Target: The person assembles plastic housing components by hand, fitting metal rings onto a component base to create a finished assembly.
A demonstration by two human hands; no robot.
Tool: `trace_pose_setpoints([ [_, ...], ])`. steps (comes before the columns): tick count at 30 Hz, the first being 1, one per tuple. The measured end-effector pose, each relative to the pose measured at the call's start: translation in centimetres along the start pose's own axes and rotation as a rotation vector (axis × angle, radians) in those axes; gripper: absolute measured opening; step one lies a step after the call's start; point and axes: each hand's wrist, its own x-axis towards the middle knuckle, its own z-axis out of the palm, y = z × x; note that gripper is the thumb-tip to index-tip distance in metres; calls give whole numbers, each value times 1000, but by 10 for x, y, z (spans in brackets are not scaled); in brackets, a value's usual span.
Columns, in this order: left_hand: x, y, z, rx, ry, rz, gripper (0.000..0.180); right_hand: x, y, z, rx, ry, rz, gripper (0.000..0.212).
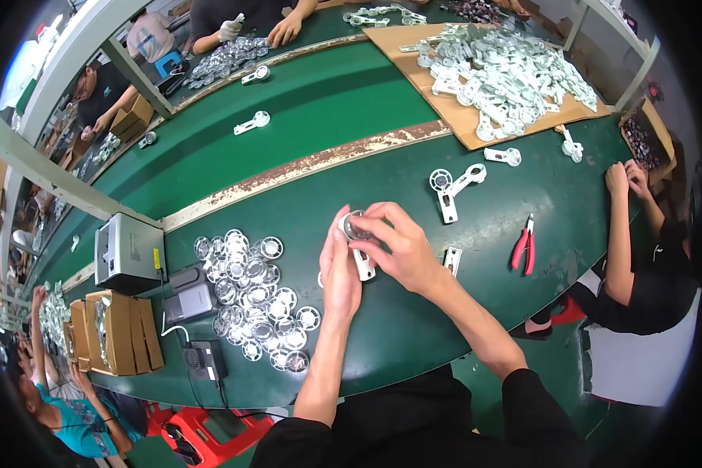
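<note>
Near the middle of the bench, my left hand [340, 273] is closed round a white plastic part with a round head and a short handle [364, 265]. From the right, the fingers of my right hand [404, 248] pinch a clear round cover [354, 225] at the part's head. My fingers partly hide how the two meet. Left of my hands lies a heap of clear round grille-like covers [255, 290]. A white part [452, 259] lies beside my right wrist. Farther up are two more white handled parts [446, 195], touching each other.
Red-handled pliers [525, 248] lie to the right. A cardboard sheet [469, 140] bears a large pile of white parts. On the left stand a grey metal box [129, 253], dark devices with cables and cardboard boxes [125, 335]. A green conveyor belt [327, 109] runs behind; co-workers sit around.
</note>
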Motion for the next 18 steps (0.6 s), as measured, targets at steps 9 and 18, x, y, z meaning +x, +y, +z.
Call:
trace_pose_setpoints([
  [9, 3, 1, -13, -113, -102, -98, 46, -2, 0, -6, 238, -133, 126, 37],
  [18, 1, 1, -13, -164, -155, -121, 47, -3, 8, -9, 117, -50, -34, 32],
])
